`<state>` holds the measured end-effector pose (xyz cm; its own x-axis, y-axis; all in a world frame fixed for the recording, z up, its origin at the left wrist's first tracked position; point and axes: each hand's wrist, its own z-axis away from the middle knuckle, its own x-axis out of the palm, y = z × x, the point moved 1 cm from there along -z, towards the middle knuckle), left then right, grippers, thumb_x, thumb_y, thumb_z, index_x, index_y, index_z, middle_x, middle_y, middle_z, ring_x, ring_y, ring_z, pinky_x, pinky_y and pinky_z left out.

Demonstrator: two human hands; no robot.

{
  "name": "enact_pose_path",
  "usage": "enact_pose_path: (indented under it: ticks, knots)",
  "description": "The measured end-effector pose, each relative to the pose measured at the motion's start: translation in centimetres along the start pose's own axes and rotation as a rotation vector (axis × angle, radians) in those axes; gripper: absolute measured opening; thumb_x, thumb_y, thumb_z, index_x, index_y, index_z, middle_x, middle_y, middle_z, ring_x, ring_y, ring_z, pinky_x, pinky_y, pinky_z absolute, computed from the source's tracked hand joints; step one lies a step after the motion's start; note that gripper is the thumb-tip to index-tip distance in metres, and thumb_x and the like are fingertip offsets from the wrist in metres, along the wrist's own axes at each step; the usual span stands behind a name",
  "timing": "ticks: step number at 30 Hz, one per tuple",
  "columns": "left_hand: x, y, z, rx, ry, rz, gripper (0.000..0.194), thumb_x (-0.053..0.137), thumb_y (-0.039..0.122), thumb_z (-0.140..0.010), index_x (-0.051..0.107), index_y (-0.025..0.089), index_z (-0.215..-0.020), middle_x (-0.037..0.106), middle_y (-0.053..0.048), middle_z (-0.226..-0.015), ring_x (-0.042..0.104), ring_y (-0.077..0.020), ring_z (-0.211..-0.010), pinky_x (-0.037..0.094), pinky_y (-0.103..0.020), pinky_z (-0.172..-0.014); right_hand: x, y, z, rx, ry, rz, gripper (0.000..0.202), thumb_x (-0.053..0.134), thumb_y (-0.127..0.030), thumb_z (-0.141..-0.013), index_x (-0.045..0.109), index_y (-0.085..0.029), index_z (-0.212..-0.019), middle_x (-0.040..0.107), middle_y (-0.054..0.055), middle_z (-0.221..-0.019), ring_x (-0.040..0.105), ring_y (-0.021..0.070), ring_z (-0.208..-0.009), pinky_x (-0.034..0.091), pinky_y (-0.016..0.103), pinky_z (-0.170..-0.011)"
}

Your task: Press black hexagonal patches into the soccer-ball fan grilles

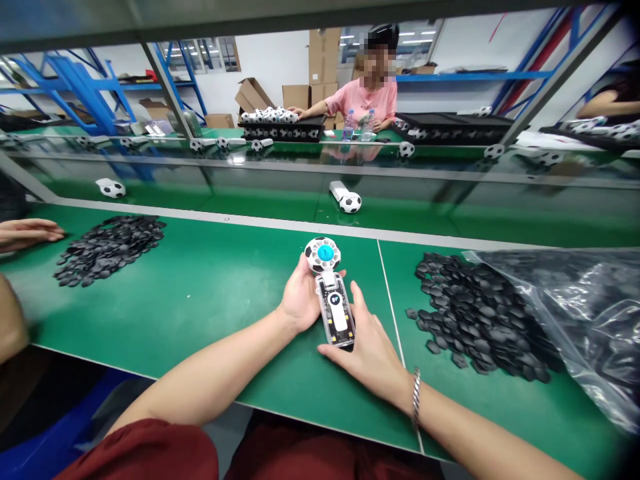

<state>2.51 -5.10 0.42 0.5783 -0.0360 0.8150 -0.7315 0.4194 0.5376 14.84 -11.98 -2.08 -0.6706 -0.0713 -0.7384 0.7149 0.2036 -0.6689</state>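
Observation:
What looks like a small handheld fan (338,313) is between my hands over the green table. Its round head has a black-and-white football pattern and a blue centre; the handle is clear, with dark parts and a white strip inside. My left hand (301,295) cradles it from the left, near the neck, the fingers partly hidden behind. My right hand (373,347) grips the handle's right side, with the thumb at the bottom end. A pile of small black flat pieces (480,313) lies to the right of my right hand.
A clear plastic bag (595,307) overlaps the right pile. Another black pile (110,247) lies left, near another person's hand (33,233). Football-patterned fans (350,202) (111,189) rest on the green strip behind the rail. Across it, a person in pink (367,103) touches a loaded black tray (285,130).

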Motion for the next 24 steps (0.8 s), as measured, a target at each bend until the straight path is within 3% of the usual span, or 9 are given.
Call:
enact_pose_path:
  ticks: [8,17,21,24]
  knots:
    - [0.3,0.2,0.1,-0.075,-0.058,-0.008,0.049,0.022,0.047,-0.093,0.055,0.017,-0.114,0.061,-0.009,-0.111,0.061,-0.0262,-0.094,0.041,-0.045,-0.088,-0.3,0.5,0.2,0.020,-0.003,-0.067,0.102,0.063,-0.038,-0.069,-0.005,-0.020,-0.143,0.054,0.011,-0.121,0.055,0.0275,-0.101,0.046,0.043,-0.085]
    - [-0.6,0.0,-0.5,-0.100,-0.067,-0.008,0.048,0.024,0.047,-0.093,0.053,0.017,-0.115,0.063,-0.009,-0.107,0.061,-0.0238,-0.092,0.040,-0.041,-0.090,-0.9,0.7,0.0,0.005,-0.012,-0.215,0.097,0.060,-0.028,-0.070,-0.002,-0.017,-0.143,0.048,0.015,-0.128,0.053,0.0271,-0.109,0.044,0.044,-0.091]
    - [-1.0,-0.4,-0.8,-0.093,-0.041,-0.003,0.048,0.026,0.050,-0.092,0.050,0.017,-0.117,0.063,-0.011,-0.102,0.061,-0.0209,-0.089,0.044,-0.037,-0.086,-1.7,1.0,0.0,0.062,-0.029,-0.372,0.096,0.058,-0.024,-0.071,-0.004,-0.019,-0.144,0.049,0.014,-0.126,0.056,0.0239,-0.105,0.044,0.044,-0.091]
    - [-1.2,-0.6,-0.8,-0.074,0.009,0.019,0.055,0.033,0.055,-0.088,0.037,0.018,-0.128,0.060,-0.012,-0.105,0.061,-0.0201,-0.088,0.047,-0.034,-0.080,-2.6,1.5,-1.5,0.102,-0.005,-0.529,0.093,0.058,-0.026,-0.071,-0.001,-0.019,-0.143,0.053,0.013,-0.122,0.059,0.0210,-0.098,0.047,0.042,-0.087]
